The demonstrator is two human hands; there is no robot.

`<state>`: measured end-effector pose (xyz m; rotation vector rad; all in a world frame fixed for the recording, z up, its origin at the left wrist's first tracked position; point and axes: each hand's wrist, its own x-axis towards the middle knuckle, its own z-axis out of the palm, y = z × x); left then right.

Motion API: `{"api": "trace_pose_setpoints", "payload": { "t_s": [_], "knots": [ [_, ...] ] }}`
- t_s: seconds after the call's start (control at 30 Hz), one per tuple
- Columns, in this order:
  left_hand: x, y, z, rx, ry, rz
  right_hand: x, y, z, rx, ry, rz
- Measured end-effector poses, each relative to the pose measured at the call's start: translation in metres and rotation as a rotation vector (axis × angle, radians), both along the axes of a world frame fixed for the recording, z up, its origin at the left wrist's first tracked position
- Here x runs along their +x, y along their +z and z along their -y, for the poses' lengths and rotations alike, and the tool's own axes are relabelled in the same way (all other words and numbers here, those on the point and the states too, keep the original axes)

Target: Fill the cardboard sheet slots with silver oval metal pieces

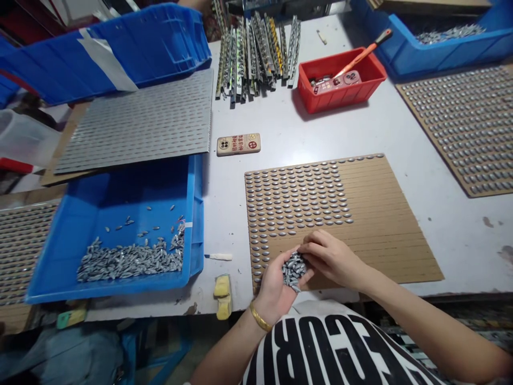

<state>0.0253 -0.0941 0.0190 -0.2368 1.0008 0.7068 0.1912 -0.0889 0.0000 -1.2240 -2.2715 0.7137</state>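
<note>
A small heap of grey sinkers (294,270) sits in the cupped left hand (274,291), the curled palm walling it in so that the pieces do not spill. The right hand (331,258) lies close against it, its fingers (316,247) curved over the top of the heap; whether they pinch a single sinker is hidden. Just ahead of both hands lies a ribbed cardboard board (385,240), whose grooves keep the pieces in even rows, filled on the side toward the left hand and bare on the other. Left of the left hand, a blue bin (108,291) holds a loose pile (130,262) of more sinkers within easy reach, a yellow sponge (223,297) lying nearer the hand. Farther ahead lie a phone (238,144) and a red bin (340,96).
</note>
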Motion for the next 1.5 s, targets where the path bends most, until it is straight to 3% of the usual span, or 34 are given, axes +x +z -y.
{"api": "trace_pose_setpoints", "payload": {
  "t_s": [0.3, 0.5, 0.67, 0.8, 1.07, 1.3, 1.4, 1.5],
  "knots": [
    [0.0, 0.003, 0.001, 0.008, -0.017, -0.003, 0.0, -0.007, 0.01, -0.062, -0.024, -0.082],
    [0.0, -0.004, 0.001, 0.015, -0.025, 0.039, 0.001, -0.006, 0.009, -0.122, -0.07, -0.167],
    [-0.001, -0.008, 0.001, 0.032, -0.025, 0.037, 0.002, -0.009, 0.008, -0.166, -0.235, -0.224],
    [-0.003, -0.008, 0.003, 0.048, -0.019, 0.021, 0.005, -0.013, -0.004, -0.148, -0.371, -0.152],
    [-0.005, -0.008, 0.005, 0.066, -0.054, -0.009, 0.002, -0.028, -0.022, -0.091, -0.28, -0.01],
    [-0.005, -0.006, 0.002, 0.073, -0.048, -0.022, -0.002, -0.032, -0.024, 0.012, -0.311, 0.261],
    [-0.005, -0.006, 0.001, 0.089, -0.052, -0.019, -0.002, -0.027, -0.022, 0.007, -0.313, 0.223],
    [-0.005, -0.007, 0.001, 0.102, -0.055, -0.005, 0.0, -0.015, -0.018, -0.031, -0.273, 0.011]
  ]
}}
